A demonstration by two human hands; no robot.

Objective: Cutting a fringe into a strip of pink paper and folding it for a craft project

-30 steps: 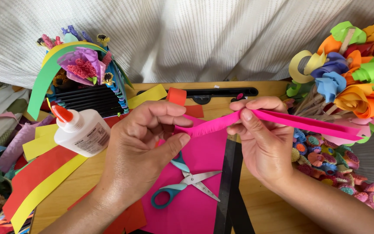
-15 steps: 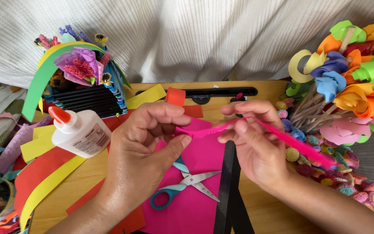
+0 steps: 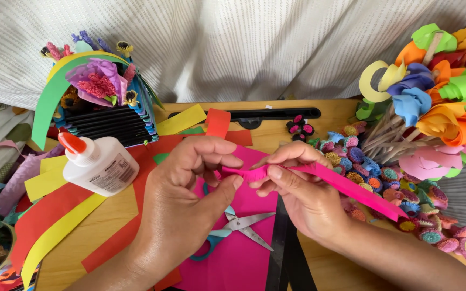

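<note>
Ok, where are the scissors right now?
In the head view the scissors lie on the pink paper sheet, low centre, below the left hand and right hand, left of the black strip.

Home craft table, glue bottle [image 3: 99, 166], scissors [image 3: 233, 230], paper flowers [image 3: 438, 102], white curtain [image 3: 244, 48]

Pink strip [image 3: 346, 186]: long, narrow, bright paper, flat and smooth along most of length. Held mid-frame, off table. Left end crumpled, fringed, pinched at centre of frame. Free end slanting down to right, ending near lower right, above small rolled paper coils.
</note>
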